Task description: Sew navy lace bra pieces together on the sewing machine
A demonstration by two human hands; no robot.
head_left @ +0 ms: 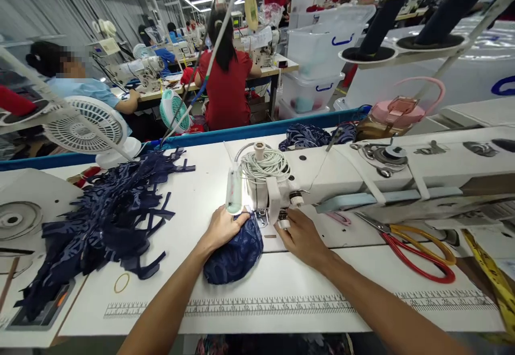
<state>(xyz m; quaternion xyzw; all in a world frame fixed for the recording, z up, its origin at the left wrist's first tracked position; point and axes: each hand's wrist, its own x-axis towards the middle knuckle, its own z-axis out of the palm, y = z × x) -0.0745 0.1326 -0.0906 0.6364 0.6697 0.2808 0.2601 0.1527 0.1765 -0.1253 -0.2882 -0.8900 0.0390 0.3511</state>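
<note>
A rounded navy lace fabric piece (237, 253) lies on the sewing machine bed, its upper edge beside the presser foot (262, 217). My left hand (223, 228) is closed on its upper left edge, with the thumb pointing toward the needle area. On the other side of the sewing machine head (259, 191), my right hand (301, 238) is close to the needle area, fingers bent inward. A knob and the machine head partly cover those fingertips, so whether they grip anything is hidden.
A pile of navy lace pieces (116, 210) lies at left, near a rubber band (121, 283). Red-and-yellow-handled scissors (418, 250) and a yellow tape measure (488, 274) are at right. A ruler strip (229, 307) runs along the front. A white fan (86, 124) stands behind.
</note>
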